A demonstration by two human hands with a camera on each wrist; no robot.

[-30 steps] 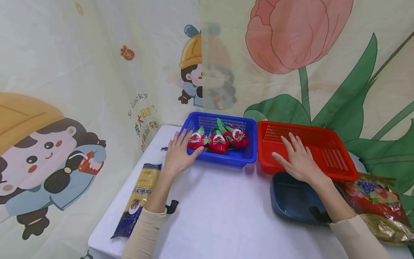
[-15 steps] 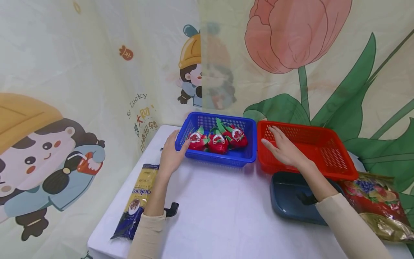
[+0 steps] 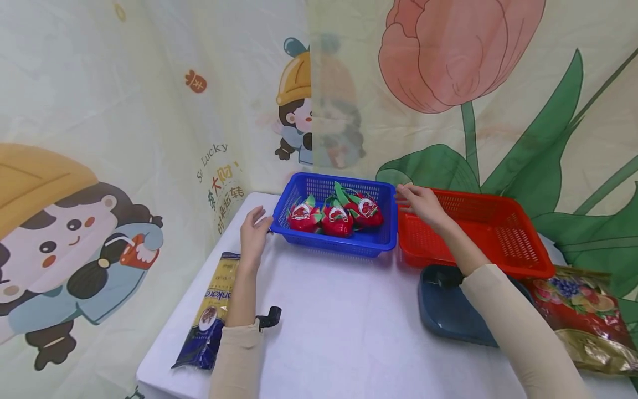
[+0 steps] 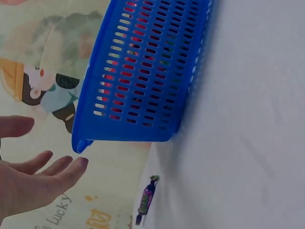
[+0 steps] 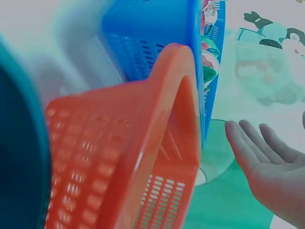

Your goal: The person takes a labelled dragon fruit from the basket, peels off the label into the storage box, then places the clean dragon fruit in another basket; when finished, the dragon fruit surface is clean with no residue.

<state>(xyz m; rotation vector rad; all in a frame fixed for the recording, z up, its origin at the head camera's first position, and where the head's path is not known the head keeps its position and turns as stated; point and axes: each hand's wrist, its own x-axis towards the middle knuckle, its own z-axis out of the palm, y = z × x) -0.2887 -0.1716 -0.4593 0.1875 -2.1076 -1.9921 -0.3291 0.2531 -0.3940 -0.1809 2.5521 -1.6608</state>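
Observation:
A blue plastic basket [image 3: 334, 244] stands against the back curtain. Inside it lie three red round packs [image 3: 336, 223] with green leaves and white labels, shaped like dragon fruit. My left hand [image 3: 254, 235] is at the basket's left end, fingers loosely bent; the left wrist view shows a small gap between the fingertips and the rim corner. At the other end my right hand [image 3: 423, 206] reaches over the left part of a red basket [image 3: 490, 235]. Its fingers are extended near the blue basket's right rim and hold nothing.
Left of the left forearm lies a yellow and blue "ankara" packet [image 3: 211, 305]. A small purple wrapped candy [image 4: 147, 200] lies beyond the blue basket's left end. In front of the red basket stands a dark blue tub [image 3: 458, 316], with a red and gold fruit-printed bag [image 3: 578, 310] beside it.
My left hand has drawn from over the blue basket's left rim to just outside it. My right hand has moved left across the red basket to the blue basket's right end.

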